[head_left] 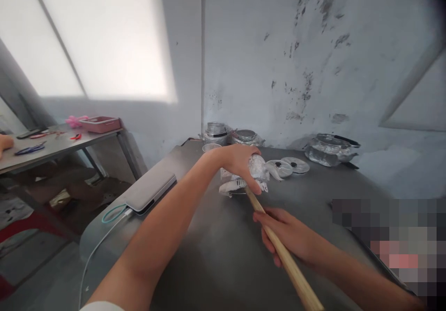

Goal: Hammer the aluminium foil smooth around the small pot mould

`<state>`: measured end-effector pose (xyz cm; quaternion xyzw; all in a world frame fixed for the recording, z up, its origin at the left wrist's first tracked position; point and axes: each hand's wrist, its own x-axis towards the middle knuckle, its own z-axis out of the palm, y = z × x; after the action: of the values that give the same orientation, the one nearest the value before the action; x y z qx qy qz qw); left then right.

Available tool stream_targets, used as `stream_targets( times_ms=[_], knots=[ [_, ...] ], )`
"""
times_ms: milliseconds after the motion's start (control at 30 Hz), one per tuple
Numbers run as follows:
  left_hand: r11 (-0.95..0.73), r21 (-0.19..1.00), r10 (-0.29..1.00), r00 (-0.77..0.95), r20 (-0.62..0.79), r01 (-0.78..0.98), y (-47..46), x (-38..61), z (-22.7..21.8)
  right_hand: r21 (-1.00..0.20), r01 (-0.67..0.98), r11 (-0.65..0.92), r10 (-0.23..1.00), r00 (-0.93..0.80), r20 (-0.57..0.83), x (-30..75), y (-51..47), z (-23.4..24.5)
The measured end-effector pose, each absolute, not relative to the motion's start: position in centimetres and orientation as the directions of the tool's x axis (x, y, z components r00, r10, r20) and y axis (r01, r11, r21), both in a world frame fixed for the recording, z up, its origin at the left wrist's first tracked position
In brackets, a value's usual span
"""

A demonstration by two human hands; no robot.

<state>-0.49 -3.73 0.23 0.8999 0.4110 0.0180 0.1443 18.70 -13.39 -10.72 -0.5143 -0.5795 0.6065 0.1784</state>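
Reaching across the dark table (216, 250), my left hand (240, 160) is closed around a crumpled, silvery-white bundle (258, 168). A flat white piece with black marks (232, 188) lies just under it, partly hidden by my fingers. My right hand (280, 232) is wrapped around a long wooden handle (289, 260), held at a slant. The handle's upper end meets the white piece below my left thumb, and I cannot tell whether they are joined. Two round pot lids with black knobs (295, 165) lie to the right of my left hand.
By the wall stand metal pots (215, 133), a wrapped pot (245, 136) and another wrapped pan (327, 149). A grey case (152, 191) with a white cable sits at the left. On a side table are a pink basket (101, 124), scissors (30, 149) and another person's hand (5, 142).
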Motion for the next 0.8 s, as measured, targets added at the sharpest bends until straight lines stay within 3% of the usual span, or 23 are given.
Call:
stream_targets(
  times_ms=[300, 533, 800],
  knots=[
    [-0.645, 0.334, 0.705, 0.704, -0.087, 0.687, -3.1, -0.6, -0.4, -0.871, 0.405, -0.28, 0.859, -0.299, -0.415, 18.6, -13.9, -10.8],
    [-0.639, 0.304, 0.719, 0.689, -0.088, 0.706, -3.3, -0.3, -0.6, -0.875, 0.397, -0.277, 0.873, -0.277, -0.402, 18.4, -14.2, -11.1],
    [-0.594, 0.35, 0.736, 0.665, -0.126, 0.724, -3.6, -0.5, -0.5, -0.856, 0.419, -0.303, 0.847, -0.294, -0.443, 18.3, -14.6, -12.3]
  ],
)
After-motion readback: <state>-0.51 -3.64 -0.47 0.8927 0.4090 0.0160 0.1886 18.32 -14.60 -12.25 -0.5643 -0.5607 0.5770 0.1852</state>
